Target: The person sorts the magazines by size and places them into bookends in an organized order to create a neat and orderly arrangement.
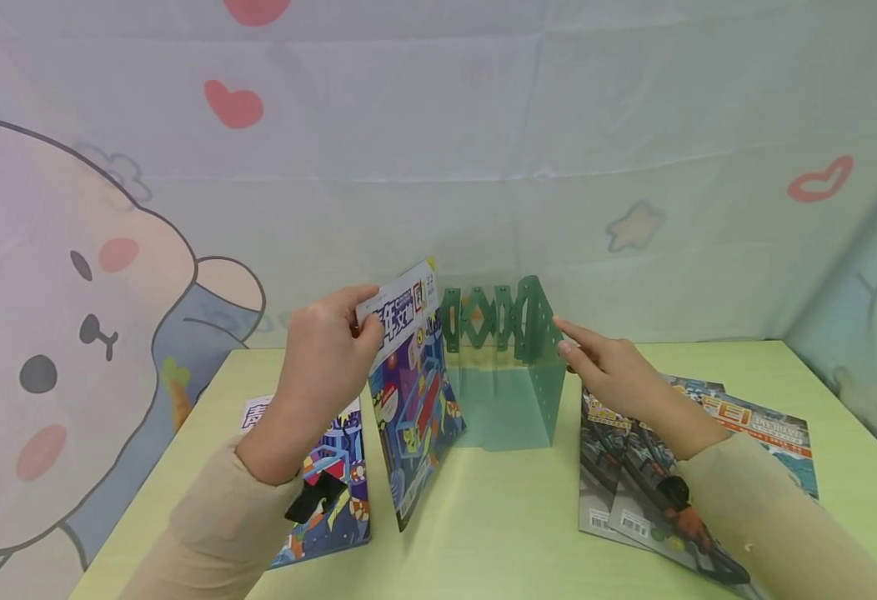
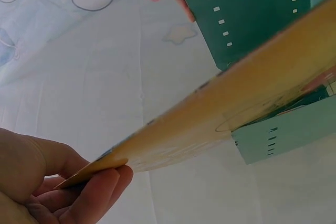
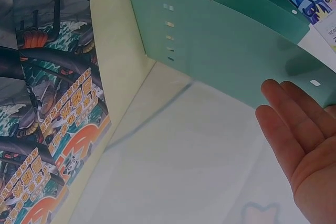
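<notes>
My left hand (image 1: pixel 326 350) pinches the upper left corner of a colourful purple-and-blue magazine (image 1: pixel 416 392), thumb on one side and fingers on the other. The magazine is tilted upright, beside the left part of a green expandable book rack (image 1: pixel 513 408) and hiding some of it. With fairly straight fingers, my right hand (image 1: pixel 611 367) touches the outer side of the rack's right end panel (image 1: pixel 547 367), near its upper front edge. The right wrist view shows these fingers (image 3: pixel 294 124) against the perforated green panel (image 3: pixel 210 51).
A similar purple-and-blue magazine (image 1: pixel 352 479) lies flat at the left, partly under my left forearm. Several overlapping magazines (image 1: pixel 603 492) lie at the right, beneath my right forearm. The pale yellow table (image 1: pixel 483 517) ends at a cartoon-printed cloth (image 1: pixel 408 200) behind the rack.
</notes>
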Available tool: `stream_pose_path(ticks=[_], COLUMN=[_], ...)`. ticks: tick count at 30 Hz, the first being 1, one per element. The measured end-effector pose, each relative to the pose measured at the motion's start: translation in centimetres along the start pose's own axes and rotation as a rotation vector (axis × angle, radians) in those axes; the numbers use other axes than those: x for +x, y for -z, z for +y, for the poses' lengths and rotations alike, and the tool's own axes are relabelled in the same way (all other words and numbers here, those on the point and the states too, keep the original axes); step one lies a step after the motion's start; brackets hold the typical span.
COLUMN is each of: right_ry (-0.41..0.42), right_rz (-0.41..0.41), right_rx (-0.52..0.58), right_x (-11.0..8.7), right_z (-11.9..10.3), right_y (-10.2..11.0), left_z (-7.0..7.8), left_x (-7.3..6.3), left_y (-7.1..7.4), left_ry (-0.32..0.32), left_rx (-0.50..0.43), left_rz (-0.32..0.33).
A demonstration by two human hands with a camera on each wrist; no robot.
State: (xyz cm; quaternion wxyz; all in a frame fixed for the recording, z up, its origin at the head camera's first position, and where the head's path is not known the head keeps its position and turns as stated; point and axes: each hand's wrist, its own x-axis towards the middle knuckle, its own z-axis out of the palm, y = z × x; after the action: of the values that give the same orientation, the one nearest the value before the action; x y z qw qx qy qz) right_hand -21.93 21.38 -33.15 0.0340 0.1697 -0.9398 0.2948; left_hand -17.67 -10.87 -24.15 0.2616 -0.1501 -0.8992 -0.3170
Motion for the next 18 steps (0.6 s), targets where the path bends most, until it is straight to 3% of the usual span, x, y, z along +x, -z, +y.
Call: stream_pose_path(ticks=[18], right_ry=[-0.007], right_rz=[0.001], right_rx=[0.01], right_x=[0.1], right_z=[0.1], right_y=[-0.2], left_z=[-0.6], left_x=[0.1], left_y=[-1.5], left_ry=[0.008], left_rx=[-0.029], left_rz=[0.057])
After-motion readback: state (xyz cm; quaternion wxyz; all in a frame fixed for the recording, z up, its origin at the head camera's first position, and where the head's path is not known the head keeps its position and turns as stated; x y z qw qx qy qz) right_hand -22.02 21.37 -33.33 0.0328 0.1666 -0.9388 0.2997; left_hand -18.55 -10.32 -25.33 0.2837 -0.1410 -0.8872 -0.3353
